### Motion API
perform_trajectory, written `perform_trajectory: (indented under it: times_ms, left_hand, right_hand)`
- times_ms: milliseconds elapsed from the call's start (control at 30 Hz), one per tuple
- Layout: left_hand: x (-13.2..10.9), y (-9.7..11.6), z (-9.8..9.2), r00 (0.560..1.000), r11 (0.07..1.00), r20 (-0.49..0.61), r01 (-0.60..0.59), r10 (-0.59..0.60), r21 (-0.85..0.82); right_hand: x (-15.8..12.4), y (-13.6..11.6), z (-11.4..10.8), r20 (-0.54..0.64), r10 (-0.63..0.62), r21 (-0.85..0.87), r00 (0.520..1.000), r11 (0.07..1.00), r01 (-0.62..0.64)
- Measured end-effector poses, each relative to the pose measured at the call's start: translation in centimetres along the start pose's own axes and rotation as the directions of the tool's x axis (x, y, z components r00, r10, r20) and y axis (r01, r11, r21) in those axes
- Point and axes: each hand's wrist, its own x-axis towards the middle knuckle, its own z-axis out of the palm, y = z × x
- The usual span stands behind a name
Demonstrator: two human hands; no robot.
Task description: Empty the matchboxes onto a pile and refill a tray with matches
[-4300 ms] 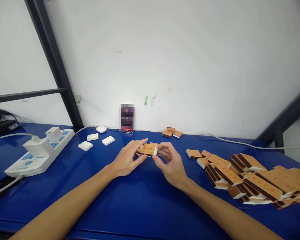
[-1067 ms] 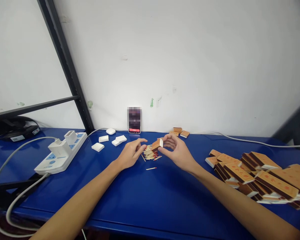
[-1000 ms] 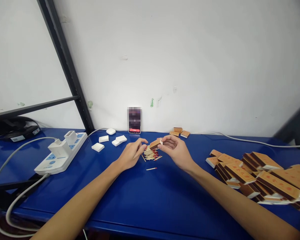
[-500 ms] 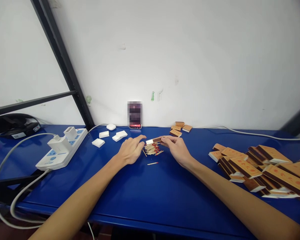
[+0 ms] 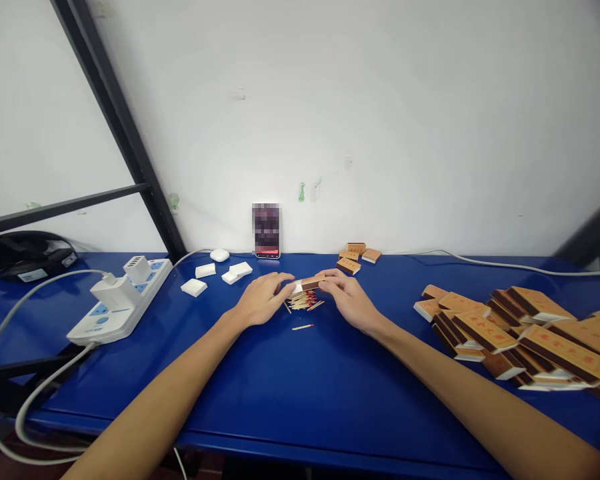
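Observation:
An orange matchbox (image 5: 306, 284) is held low over a small heap of loose red-tipped matches (image 5: 305, 301) on the blue table (image 5: 280, 387). My right hand (image 5: 347, 300) pinches the box's right end. My left hand (image 5: 263, 300) has its fingers curled at the box's left end, touching it. One stray match (image 5: 303, 327) lies alone just in front of the heap.
A big pile of orange matchboxes (image 5: 520, 337) fills the right side. Three more matchboxes (image 5: 357, 257) and a phone (image 5: 267, 231) stand by the wall. White box trays (image 5: 215, 275), an earbud case (image 5: 219, 255) and a power strip (image 5: 117, 300) with cables lie left.
The matches that were in the box now lie spilled on the table. My right hand has lowered the box from a raised tilt down onto the heap, and my left hand has come up to its end.

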Motion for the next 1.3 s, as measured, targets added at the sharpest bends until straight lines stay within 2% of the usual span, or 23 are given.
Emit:
perform_trajectory:
  times_ms: [167, 333, 500, 600, 700, 867, 967, 1067, 1133, 1200, 1267, 1300]
  left_hand:
    - [0.0, -0.2, 0.3, 0.997, 0.994, -0.002, -0.072, 0.072, -0.077]
    - [0.1, -0.8, 0.5, 0.999, 0.989, 0.003, -0.051, 0.052, -0.142]
    - [0.2, -2.3, 0.0, 0.998, 0.997, -0.069, 0.004, -0.010, -0.080]
    - [0.3, -3.4, -0.6, 0.987, 0.998, -0.143, 0.064, -0.067, -0.024]
    - [0.2, -4.3, -1.1, 0.975, 0.990, -0.189, 0.131, -0.119, 0.049]
    - [0.0, -5.0, -1.6, 0.953, 0.897, -0.254, 0.251, -0.164, 0.363]
    - [0.0, -4.8, -1.8, 0.939, 0.843, -0.291, 0.304, -0.185, 0.444]
    - [0.0, -4.4, -1.8, 0.932, 0.840, -0.311, 0.313, -0.183, 0.443]
    - [0.1, -4.0, -1.7, 0.937, 0.848, -0.299, 0.303, -0.182, 0.435]
    - [0.1, -3.8, -1.6, 0.946, 0.860, -0.271, 0.281, -0.175, 0.426]
    - [0.1, -3.6, -1.5, 0.956, 0.873, -0.244, 0.256, -0.165, 0.415]
    - [0.1, -3.5, -1.4, 0.960, 0.878, -0.231, 0.243, -0.157, 0.413]
  right_hand:
    - [0.0, 0.7, 0.0, -0.027, -0.002, 0.023, 1.000, 1.000, 0.003]
    - [0.5, 1.7, -0.2, -0.129, 0.027, 0.023, 0.991, 0.999, -0.025]
    - [0.7, 2.0, -2.0, -0.263, 0.026, -0.197, 0.964, 0.977, -0.080]
    - [0.6, 2.2, -2.9, -0.242, -0.016, -0.390, 0.970, 0.917, -0.082]
    - [0.7, 2.5, -3.2, -0.184, -0.039, -0.566, 0.982, 0.821, -0.073]
    - [0.9, 2.0, -3.3, -0.184, -0.066, -0.753, 0.981, 0.650, -0.098]
    - [0.3, 0.2, -3.5, -0.136, -0.100, -0.807, 0.986, 0.589, -0.051]
    - [-0.7, -2.7, -4.3, -0.111, -0.130, -0.832, 0.985, 0.554, -0.021]
    - [-1.3, -4.6, -5.4, -0.091, -0.043, -0.895, 0.995, 0.441, -0.063]
    - [-1.7, -5.9, -6.8, -0.062, 0.141, -0.965, 0.988, 0.245, -0.095]
    - [-1.9, -6.4, -8.2, -0.047, 0.318, -0.993, 0.947, 0.084, -0.077]
    - [-2.0, -6.4, -8.8, -0.043, 0.371, -0.997, 0.928, 0.051, -0.066]
